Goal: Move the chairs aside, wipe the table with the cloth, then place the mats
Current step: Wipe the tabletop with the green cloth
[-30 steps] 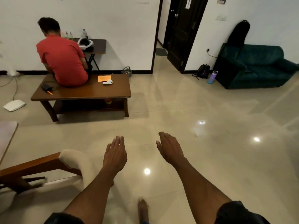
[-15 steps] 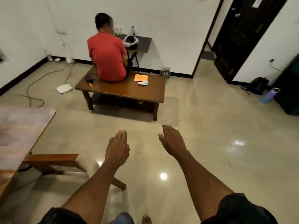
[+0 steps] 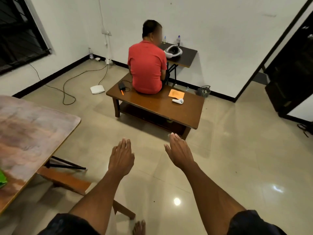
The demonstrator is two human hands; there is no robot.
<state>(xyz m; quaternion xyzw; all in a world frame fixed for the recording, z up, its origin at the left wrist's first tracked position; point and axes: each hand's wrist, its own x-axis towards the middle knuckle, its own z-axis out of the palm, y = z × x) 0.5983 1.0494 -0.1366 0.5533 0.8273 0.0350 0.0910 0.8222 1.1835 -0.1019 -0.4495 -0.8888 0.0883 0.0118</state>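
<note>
A table with a worn pinkish-brown top [image 3: 32,133] fills the left side. Something green [image 3: 2,178] lies on it at the frame's left edge; I cannot tell what it is. A wooden chair [image 3: 66,180] stands partly under the table's near corner, with one leg reaching towards my foot. My left hand [image 3: 121,158] hangs over the floor with straight fingers and holds nothing. My right hand [image 3: 180,152] is beside it, also flat and empty. Neither hand touches the chair or the table.
A person in a red shirt [image 3: 147,67] sits on a low brown coffee table [image 3: 157,107] ahead, facing a small dark side table [image 3: 184,55]. A cable [image 3: 67,92] and a white box [image 3: 97,89] lie on the tiled floor. A dark doorway [image 3: 291,73] is at right.
The view has swung left: the table top has come into sight and the sofa has left the frame. Both hands stay outstretched and empty.
</note>
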